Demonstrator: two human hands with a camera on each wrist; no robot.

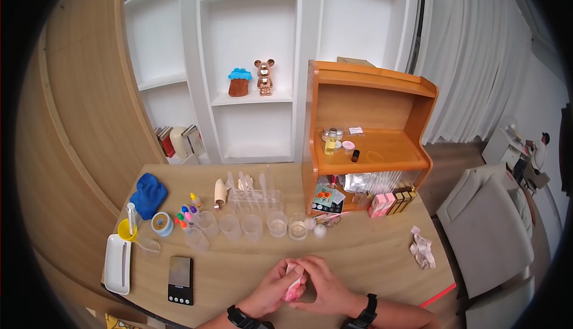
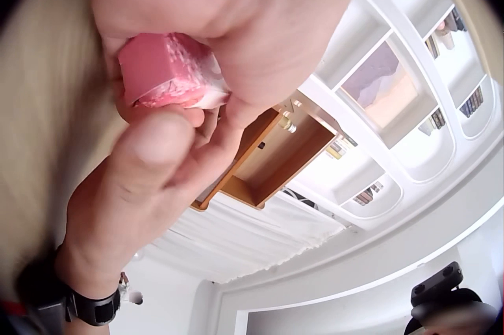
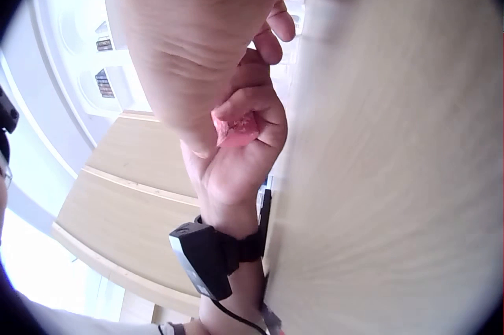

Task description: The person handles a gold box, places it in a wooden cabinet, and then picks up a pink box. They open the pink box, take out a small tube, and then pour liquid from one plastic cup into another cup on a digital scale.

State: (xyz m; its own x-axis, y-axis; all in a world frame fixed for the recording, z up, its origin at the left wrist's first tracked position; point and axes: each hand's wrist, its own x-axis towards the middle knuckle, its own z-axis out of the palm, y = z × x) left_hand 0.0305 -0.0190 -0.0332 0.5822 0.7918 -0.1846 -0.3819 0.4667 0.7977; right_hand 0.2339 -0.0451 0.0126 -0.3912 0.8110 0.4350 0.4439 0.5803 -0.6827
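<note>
A pink-and-white block (image 1: pixel 292 293) is sitting in the person's left hand (image 1: pixel 271 289), low in the head view, above the near part of the bench (image 1: pixel 239 275). The left hand is gripping it with curled fingers, leaving a smooth pink end and a rough, crumbly-looking side showing in the left wrist view. The right hand (image 1: pixel 329 290) is arching loosely over from the other side, its thumb spreading away from its fingers; whether its fingertips are touching the block, I cannot tell. Both wrists are wearing black bands (image 1: pixel 242 319).

Beyond the hands, a row of clear cups (image 1: pixel 252 228) is standing across the bench, with a clear rack (image 1: pixel 256 202) holding pale sticks behind it. To the left of the hands a black scale (image 1: pixel 181 281) is lying flat, and farther left a white tray (image 1: pixel 113 263) is carrying a thin stick. A blue cloth (image 1: pixel 149 196) is lying bunched near the far left corner. An orange-brown wooden cabinet (image 1: pixel 364 105) is standing at the back, and a crumpled pale-pink piece (image 1: pixel 422 252) is lying near the right edge.
</note>
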